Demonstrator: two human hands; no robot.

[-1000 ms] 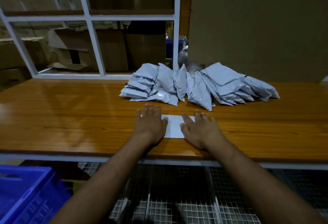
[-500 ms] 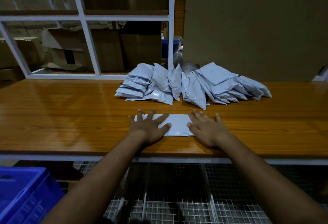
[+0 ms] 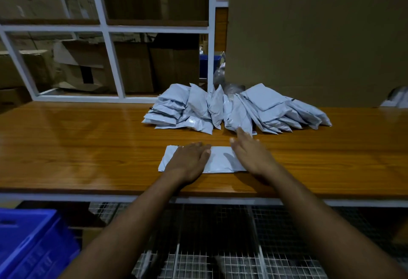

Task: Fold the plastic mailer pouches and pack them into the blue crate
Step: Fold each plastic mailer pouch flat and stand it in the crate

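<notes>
A flat pale grey mailer pouch lies on the wooden table near its front edge. My left hand presses flat on the pouch's left half, fingers straight. My right hand lies over the pouch's right end with straight fingers reaching toward the pile behind. That pile of pale grey pouches sits at the back of the table. A blue crate stands below the table at the lower left, only partly in view.
A white metal shelf frame with cardboard boxes rises behind the table on the left. A large cardboard sheet stands at the back right. Wire mesh racking runs under the table.
My left hand slid along the pouch, uncovering its left end. My right hand moved forward and up, its fingers now close to the pile.
</notes>
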